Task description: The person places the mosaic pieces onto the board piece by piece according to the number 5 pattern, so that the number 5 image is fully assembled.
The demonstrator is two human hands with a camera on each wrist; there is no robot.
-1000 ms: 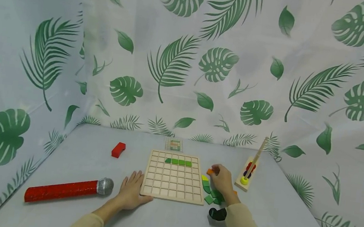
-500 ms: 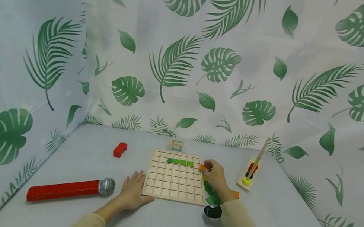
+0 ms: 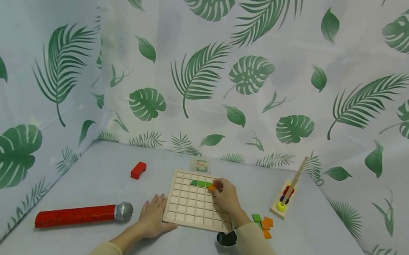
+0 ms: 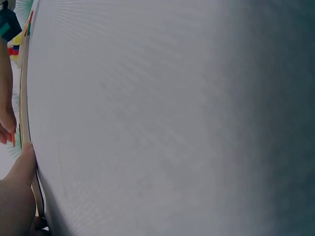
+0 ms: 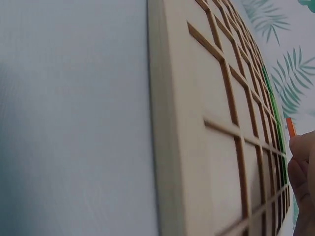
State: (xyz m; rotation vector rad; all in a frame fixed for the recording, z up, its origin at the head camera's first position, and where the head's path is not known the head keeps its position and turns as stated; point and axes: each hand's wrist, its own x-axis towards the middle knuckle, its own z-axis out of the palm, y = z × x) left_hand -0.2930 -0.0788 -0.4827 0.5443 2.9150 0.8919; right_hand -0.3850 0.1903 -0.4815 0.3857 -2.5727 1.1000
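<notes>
My right hand (image 3: pixel 226 196) pinches an orange tile (image 3: pixel 212 187) over the upper right part of a wooden grid board (image 3: pixel 185 204). In the right wrist view the orange tile (image 5: pixel 291 127) stands between thumb and finger, above the board's far cells. A row of green tiles (image 3: pixel 200 184) lies in the board's second row; the hand hides its right end. My left hand (image 3: pixel 153 217) lies with fingers spread at the board's lower left corner. The left wrist view shows the left thumb (image 4: pixel 23 164) against the board's edge.
Loose orange and green tiles (image 3: pixel 265 225) lie right of the board. A red microphone (image 3: pixel 82 215) and a red block (image 3: pixel 138 170) are on the left. A bead stand (image 3: pixel 285 197) is at the right, and a small pattern card (image 3: pixel 200 165) lies behind the board.
My right hand has carried the orange tile left, from beside the board to over its upper right cells. The left hand stays at the board's corner. The view has shifted slightly.
</notes>
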